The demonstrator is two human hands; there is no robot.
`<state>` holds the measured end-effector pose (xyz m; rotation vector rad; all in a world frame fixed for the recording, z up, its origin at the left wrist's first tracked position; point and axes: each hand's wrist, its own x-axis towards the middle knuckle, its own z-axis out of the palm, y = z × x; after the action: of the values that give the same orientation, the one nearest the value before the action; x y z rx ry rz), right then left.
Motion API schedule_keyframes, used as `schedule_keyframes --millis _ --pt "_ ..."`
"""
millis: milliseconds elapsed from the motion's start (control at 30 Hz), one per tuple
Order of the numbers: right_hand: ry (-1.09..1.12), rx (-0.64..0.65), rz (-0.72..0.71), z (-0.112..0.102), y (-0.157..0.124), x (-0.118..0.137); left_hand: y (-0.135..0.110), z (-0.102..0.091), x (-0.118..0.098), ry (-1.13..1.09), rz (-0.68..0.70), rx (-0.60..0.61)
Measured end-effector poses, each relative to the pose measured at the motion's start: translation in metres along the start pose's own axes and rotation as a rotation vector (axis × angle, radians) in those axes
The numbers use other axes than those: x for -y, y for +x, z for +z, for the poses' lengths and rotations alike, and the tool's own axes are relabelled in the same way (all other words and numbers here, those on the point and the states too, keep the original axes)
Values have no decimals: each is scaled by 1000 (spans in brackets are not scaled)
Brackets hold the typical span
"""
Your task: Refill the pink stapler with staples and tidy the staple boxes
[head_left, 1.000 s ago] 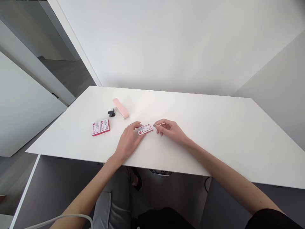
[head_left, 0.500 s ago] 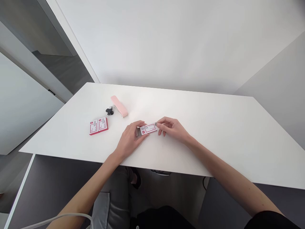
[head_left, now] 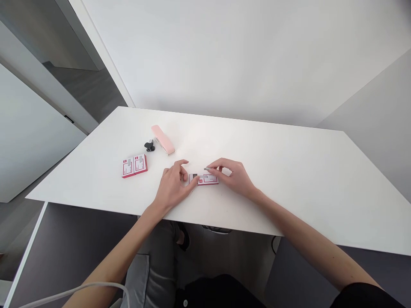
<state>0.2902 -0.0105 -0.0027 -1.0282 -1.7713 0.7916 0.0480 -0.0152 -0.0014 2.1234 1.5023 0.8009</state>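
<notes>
A small red-and-white staple box (head_left: 210, 179) lies on the white table between my hands, its left end pulled out so that a dark inside shows. My left hand (head_left: 173, 184) rests beside it with fingers apart and curled, the thumb at the box's left part. Just above the box, my right hand (head_left: 233, 173) pinches a small grey strip of staples (head_left: 207, 168) between thumb and fingertips. The strip points left, and the fingers cover part of it.
Two more red-and-white boxes (head_left: 135, 165) sit side by side on the left. Behind them are a small black clip-like object (head_left: 149, 146) and a pink stapler (head_left: 163, 140). The white table (head_left: 289, 171) meets a wall at the back. A pale cable (head_left: 73, 291) crosses at lower left.
The staple box has gone from between both hands down onto the table. My left fingers have opened off it, and my right hand has the staple strip clear of the box.
</notes>
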Motion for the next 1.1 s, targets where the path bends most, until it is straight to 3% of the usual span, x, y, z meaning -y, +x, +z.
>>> schedule_keyframes --millis 267,667,900,1100 --pt "-194 131 -265 8 -5 -12 1 -1 -5 -82 54 81" --pt "-244 204 -246 -1 -4 -8 1 -1 -5 -118 67 130" --pt "-446 372 -229 -15 -3 -10 1 -3 -7 -115 57 158" --pt "-412 350 -222 -9 -5 -11 1 -2 -6 -111 87 177"
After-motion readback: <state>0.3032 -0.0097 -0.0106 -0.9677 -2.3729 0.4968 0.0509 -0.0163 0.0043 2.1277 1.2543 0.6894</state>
